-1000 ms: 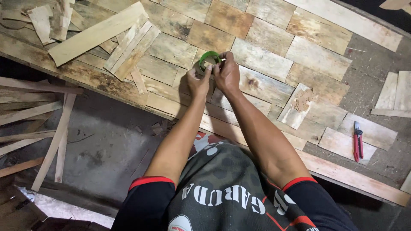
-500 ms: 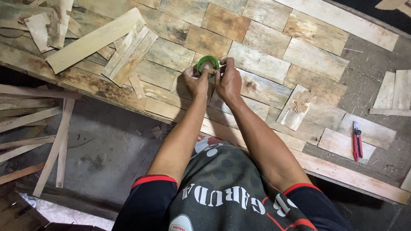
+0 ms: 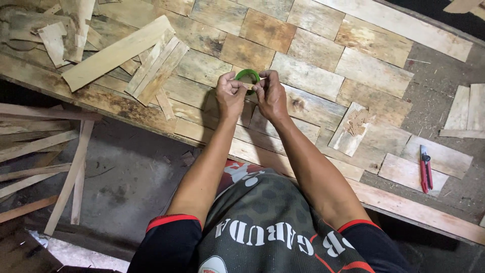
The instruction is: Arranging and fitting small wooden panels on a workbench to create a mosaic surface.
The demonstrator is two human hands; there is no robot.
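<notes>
We think the green tape roll (image 3: 247,79) could slip and drop if a thumb lets go while picking at its edge. Our left hand (image 3: 230,93) and right hand (image 3: 270,93) both pinch the roll, one on each side of it. It sits just above the wooden board table (image 3: 308,76). Both arms reach straight out to the roll. Red pliers (image 3: 425,169) lie far right of the roll.

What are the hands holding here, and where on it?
A green tape roll, pinched at its rim from both sides: left hand on one side, right hand on the other.
</notes>
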